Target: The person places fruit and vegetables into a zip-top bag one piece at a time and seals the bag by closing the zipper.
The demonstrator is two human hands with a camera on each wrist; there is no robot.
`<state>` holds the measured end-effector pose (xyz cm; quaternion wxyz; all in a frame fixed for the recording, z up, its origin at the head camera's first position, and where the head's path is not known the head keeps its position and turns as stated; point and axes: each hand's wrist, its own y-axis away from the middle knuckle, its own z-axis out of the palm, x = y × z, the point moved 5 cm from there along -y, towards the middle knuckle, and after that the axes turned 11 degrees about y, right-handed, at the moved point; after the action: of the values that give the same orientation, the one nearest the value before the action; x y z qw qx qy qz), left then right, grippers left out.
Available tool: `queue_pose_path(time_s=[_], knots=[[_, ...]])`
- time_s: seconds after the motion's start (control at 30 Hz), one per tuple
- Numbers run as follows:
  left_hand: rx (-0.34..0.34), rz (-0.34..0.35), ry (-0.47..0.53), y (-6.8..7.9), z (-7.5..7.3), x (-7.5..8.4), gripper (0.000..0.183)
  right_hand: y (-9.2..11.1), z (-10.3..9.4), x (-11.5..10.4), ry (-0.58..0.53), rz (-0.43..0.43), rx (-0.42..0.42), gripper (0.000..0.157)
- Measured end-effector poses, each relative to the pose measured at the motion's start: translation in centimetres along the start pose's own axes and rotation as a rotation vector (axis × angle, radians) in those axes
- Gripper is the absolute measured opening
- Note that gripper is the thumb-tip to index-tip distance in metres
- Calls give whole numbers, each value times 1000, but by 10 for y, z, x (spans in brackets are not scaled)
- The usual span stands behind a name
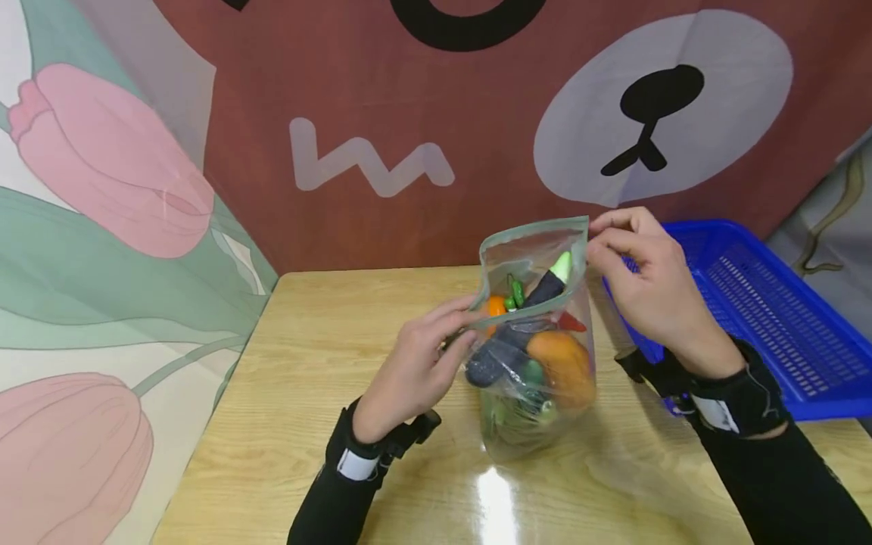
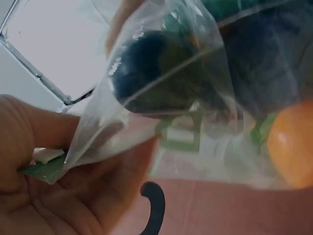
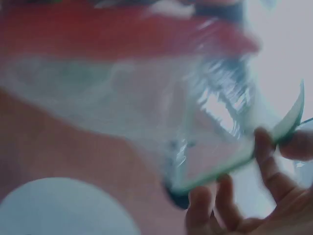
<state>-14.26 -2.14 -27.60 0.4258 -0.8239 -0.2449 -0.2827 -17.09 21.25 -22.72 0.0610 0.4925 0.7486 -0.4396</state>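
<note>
A clear plastic zip bag [image 1: 538, 435] with a green rim stands upright on the table, its mouth spread. My left hand [image 1: 425, 352] pinches the left side of the rim between thumb and fingers. At the opposite corner, my right hand [image 1: 647, 280] holds the rim with its fingertips. Inside lie a dark eggplant [image 1: 545, 289] with a pale green tip, green peppers [image 1: 518, 292], a large orange fruit or vegetable [image 1: 562, 363] and a red pointed piece [image 1: 571, 324]. A smaller orange piece [image 1: 496, 306] sits at the left. Greenish items lower down are blurred by the plastic.
A blue plastic basket [image 1: 756, 235] stands to the right, behind my right forearm. Light wooden tabletop [image 1: 327, 356] lies under the bag. A printed cloth [image 1: 409, 227] with a brown cartoon face hangs at the back, and a tulip-patterned one [image 1: 123, 174] at the left.
</note>
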Motion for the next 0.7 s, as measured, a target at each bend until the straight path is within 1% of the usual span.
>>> queue_pose_path(time_s=[0.03, 0.1, 0.17, 0.23, 0.27, 0.3, 0.37, 0.43, 0.47, 0.53, 0.57, 0.63, 0.7], knots=[[1, 24, -3, -2, -2, 0, 23, -1, 0, 6, -35, -20, -16, 24], [0, 77, -1, -5, -5, 1, 23, -4, 1, 17, -96, -52, -80, 19], [-5, 118, 7, -8, -7, 0, 22, -7, 6, 29, -113, -79, -144, 19], [-28, 144, 11, -11, -9, 0, 23, -11, 11, 37, -95, -129, -206, 31], [-42, 154, 12, -12, -10, 0, 23, -14, 13, 39, -68, -161, -227, 35], [-53, 160, 5, -12, -12, 0, 24, -16, 14, 41, -26, -188, -237, 37], [-54, 178, -16, -13, -20, 2, 24, -19, 11, 40, 60, -247, -227, 31], [-5, 202, -49, -12, -32, 6, 25, -20, 0, 34, 108, -303, -187, 26], [39, 212, -65, -12, -41, 8, 26, -20, -7, 29, 121, -320, -167, 27], [143, 226, -95, -10, -58, 12, 27, -17, -22, 19, 104, -360, -138, 33], [199, 229, -105, -10, -66, 14, 27, -15, -28, 13, 87, -373, -143, 37], [294, 223, -108, -9, -77, 15, 26, -11, -35, 5, 70, -378, -184, 51], [350, 205, -103, -8, -80, 13, 25, -9, -35, 1, 97, -358, -234, 60]])
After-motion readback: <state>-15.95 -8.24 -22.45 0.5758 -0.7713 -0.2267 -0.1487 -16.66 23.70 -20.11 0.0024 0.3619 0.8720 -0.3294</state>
